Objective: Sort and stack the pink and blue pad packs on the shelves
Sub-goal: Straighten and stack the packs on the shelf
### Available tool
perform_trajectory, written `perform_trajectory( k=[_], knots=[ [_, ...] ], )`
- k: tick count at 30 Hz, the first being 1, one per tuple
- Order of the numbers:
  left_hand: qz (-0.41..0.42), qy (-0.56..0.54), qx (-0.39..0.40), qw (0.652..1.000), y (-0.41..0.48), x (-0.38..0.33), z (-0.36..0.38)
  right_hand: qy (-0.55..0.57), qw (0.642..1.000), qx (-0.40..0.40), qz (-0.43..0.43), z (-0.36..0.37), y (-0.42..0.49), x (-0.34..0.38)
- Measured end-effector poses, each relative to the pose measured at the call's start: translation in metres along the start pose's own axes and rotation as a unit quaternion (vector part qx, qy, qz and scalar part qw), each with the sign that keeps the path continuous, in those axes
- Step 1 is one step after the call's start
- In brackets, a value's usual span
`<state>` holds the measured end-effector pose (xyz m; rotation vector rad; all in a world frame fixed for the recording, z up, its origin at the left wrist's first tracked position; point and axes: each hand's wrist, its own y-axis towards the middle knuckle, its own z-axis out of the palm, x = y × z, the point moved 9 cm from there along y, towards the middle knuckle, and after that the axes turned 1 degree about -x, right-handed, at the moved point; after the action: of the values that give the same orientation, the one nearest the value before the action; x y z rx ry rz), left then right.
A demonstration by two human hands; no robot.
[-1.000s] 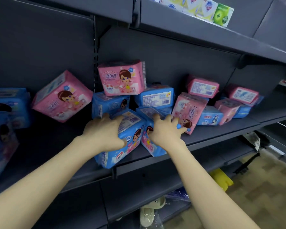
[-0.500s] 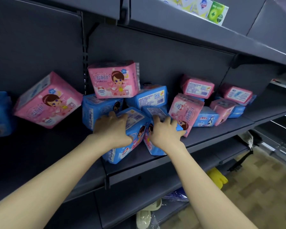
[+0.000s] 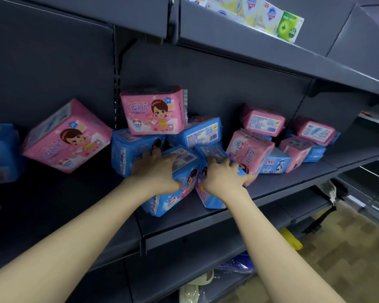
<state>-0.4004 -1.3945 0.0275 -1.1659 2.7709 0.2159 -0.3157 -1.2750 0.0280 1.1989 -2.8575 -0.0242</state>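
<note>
Leaning at the near edge of a dark grey metal shelf [image 3: 293,178], two soft blue plastic pad packs printed with a cartoon girl are held side by side, touching each other. The left blue pack [image 3: 173,200] is gripped by the left hand [image 3: 155,171], whose fingers are curled over its upper far edge. The right blue pack [image 3: 210,201] is gripped by the right hand [image 3: 222,178], with the fingers bent over its top and the thumb stretched right to the lower corner of a tilted pink plastic pad pack [image 3: 249,149]. Both hands are laid on the upper halves of the packs, and the lower halves are seen below the wrists. Just beyond the left hand a third blue pad pack [image 3: 127,147] is stood, and a squarish pink pad pack [image 3: 153,110] is rested on top of it. Further left, a large pink pad pack [image 3: 68,136] is tipped against the back panel. More pink and blue packs are jumbled to the right on the same shelf.
</note>
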Motion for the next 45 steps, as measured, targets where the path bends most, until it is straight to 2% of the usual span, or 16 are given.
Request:
perform_trajectory(
  k=[5,11,19,24,32,40,45],
  knots=[
    [0.004,-0.007,-0.045,0.999,-0.019,0.016,-0.023,0.005,0.998,-0.034,-0.059,-0.022,-0.013,0.041],
    [-0.069,0.01,-0.101,0.992,-0.052,0.085,-0.053,0.032,0.983,-0.06,-0.169,-0.038,-0.034,0.124],
    [-0.186,0.021,-0.101,0.977,-0.097,0.166,-0.059,0.066,0.949,-0.032,-0.307,-0.011,-0.063,0.221],
    [-0.226,0.037,-0.093,0.969,-0.102,0.192,-0.049,0.059,0.942,-0.023,-0.329,0.005,-0.064,0.249],
    [-0.265,-0.026,-0.113,0.957,-0.091,0.209,-0.027,0.105,0.94,-0.041,-0.321,0.025,-0.044,0.257],
    [-0.291,-0.193,-0.177,0.92,-0.075,0.238,-0.01,0.158,0.937,-0.042,-0.308,0.028,-0.024,0.263],
    [-0.283,-0.247,-0.198,0.905,-0.067,0.244,-0.002,0.182,0.932,-0.033,-0.311,0.028,-0.021,0.268]
  ],
)
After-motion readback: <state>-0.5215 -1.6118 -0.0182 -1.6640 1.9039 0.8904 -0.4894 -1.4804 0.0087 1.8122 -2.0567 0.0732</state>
